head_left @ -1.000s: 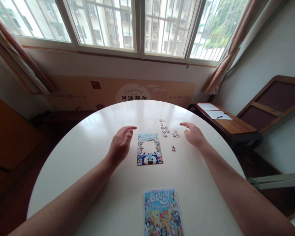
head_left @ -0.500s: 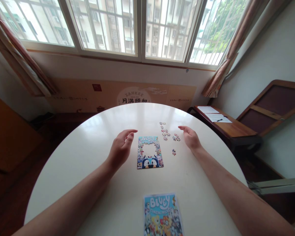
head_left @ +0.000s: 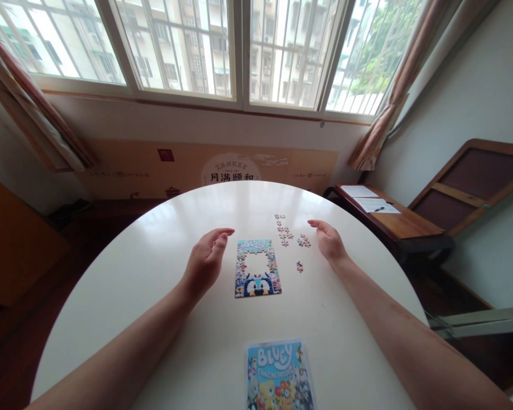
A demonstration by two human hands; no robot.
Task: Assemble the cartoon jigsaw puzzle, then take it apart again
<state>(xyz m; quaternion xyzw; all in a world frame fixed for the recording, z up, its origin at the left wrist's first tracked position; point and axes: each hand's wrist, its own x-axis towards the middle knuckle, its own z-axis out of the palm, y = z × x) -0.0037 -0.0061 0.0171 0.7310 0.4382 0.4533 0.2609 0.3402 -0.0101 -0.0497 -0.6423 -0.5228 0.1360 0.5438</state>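
1. The hands are well apart, fingers held out and loosely curved, each pointing inward, and neither is visibly closed on anything.
2. The left hand (head_left: 206, 257) has its thumb uppermost, close along the forefinger; its fingertips stop just beside the top left corner of the puzzle.
3. The right hand (head_left: 328, 241) is turned toward the left one; its thumb is hard to make out.
4. The puzzle (head_left: 258, 286) lies flat between the hands, nearer the left: a bordered picture with blue lettering at the far edge, a dark blue face at the near edge, and a jagged-edged gap in the middle showing white.
5. Loose pieces (head_left: 286, 233) lie between the puzzle and the right hand, strung out in a rough column.
6. A small cluster (head_left: 304, 241) lies near the right hand, on its left side.
7. A further bit (head_left: 300, 267) lies nearer the wearer than that cluster; whether it is one piece or two, I cannot tell.
8. Well below both hands lies a card (head_left: 281, 376) reading "Bluey", cut off by the lower edge.
9. All this rests on a round white bench (head_left: 226, 347).
10. Beyond the hands stand a printed panel (head_left: 271, 162) and a barred window (head_left: 188, 51).
11. Papers (head_left: 371, 204) lie beyond the right hand, farther right, on a side table (head_left: 410, 223).
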